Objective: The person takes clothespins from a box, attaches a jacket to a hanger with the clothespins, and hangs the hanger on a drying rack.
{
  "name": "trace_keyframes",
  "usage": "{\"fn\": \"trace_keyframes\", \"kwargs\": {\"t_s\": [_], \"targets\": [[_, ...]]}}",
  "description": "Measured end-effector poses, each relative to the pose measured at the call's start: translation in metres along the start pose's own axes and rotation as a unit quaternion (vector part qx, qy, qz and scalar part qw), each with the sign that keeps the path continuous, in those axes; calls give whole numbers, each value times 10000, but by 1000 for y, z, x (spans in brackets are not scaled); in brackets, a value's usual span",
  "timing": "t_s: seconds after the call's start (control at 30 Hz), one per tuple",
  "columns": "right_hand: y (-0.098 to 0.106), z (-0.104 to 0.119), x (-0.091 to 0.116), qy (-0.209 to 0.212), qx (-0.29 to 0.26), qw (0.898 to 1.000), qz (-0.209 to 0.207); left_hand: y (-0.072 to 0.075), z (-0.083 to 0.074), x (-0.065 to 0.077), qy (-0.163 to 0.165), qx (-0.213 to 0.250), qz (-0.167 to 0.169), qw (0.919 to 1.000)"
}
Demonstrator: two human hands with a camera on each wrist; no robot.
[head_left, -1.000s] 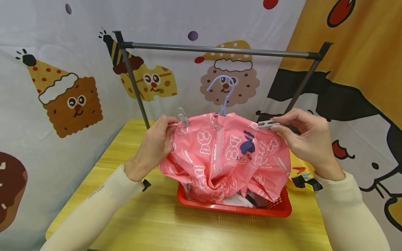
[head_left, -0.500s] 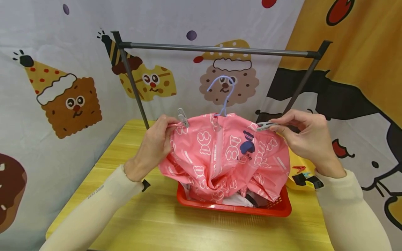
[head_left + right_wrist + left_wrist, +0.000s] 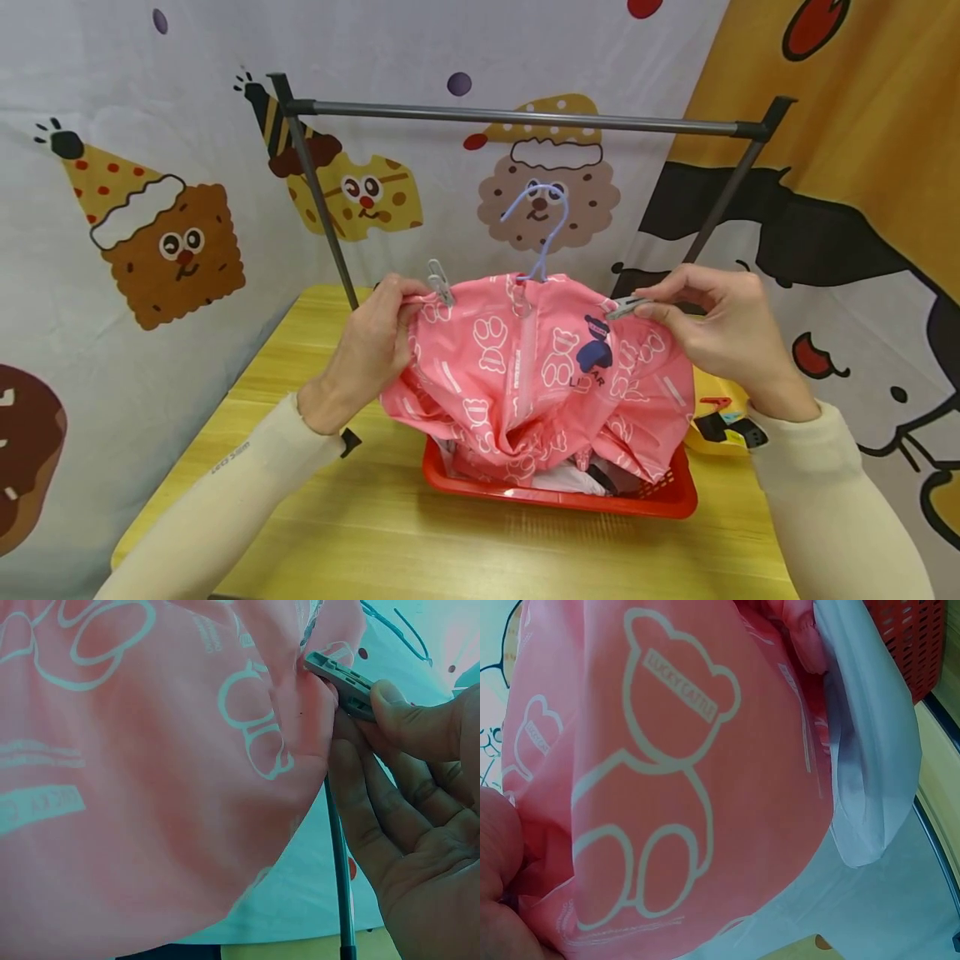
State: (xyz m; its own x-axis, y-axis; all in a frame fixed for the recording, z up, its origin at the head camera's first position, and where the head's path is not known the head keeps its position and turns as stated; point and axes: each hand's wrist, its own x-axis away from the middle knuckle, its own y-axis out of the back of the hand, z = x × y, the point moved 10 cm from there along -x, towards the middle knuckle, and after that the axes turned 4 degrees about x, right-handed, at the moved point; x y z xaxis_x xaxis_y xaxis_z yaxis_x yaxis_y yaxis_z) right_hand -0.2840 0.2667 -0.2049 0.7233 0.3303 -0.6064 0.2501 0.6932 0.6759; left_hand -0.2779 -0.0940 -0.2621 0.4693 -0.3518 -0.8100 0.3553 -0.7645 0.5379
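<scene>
Head view, left to right: my left hand (image 3: 371, 333) has its fingers curled on the top edge of the pink jacket (image 3: 495, 367), though the left wrist view cuts most of that hand off. Then one gray clothespin (image 3: 441, 283) and one blue hanger (image 3: 554, 237), only its hook showing. The jacket droops over a red basket (image 3: 555, 498), hiding most of the cloth (image 3: 566, 479) inside. My right hand (image 3: 720, 325) pinches a second clothespin (image 3: 628, 307) at the jacket's edge; beside that wrist, a half-blocked yellow container (image 3: 708, 383) holds a red clip (image 3: 714, 402).

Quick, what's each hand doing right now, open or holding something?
Left hand: closed, gripping the pink jacket by its shoulder.
Right hand: closed, pinching a gray clothespin at the jacket's other shoulder.
</scene>
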Motion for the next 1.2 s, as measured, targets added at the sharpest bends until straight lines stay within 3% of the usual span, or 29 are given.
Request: {"fn": "trace_keyframes", "kwargs": {"t_s": [0.73, 1.2], "targets": [[-6, -15, 0, -717, 423, 9953, 486, -1, -3, 1, 7, 26, 89, 10000], [-15, -26, 4, -1041, 132, 9925, 625, -3, 4, 3, 122, 154, 79, 9998]]}}
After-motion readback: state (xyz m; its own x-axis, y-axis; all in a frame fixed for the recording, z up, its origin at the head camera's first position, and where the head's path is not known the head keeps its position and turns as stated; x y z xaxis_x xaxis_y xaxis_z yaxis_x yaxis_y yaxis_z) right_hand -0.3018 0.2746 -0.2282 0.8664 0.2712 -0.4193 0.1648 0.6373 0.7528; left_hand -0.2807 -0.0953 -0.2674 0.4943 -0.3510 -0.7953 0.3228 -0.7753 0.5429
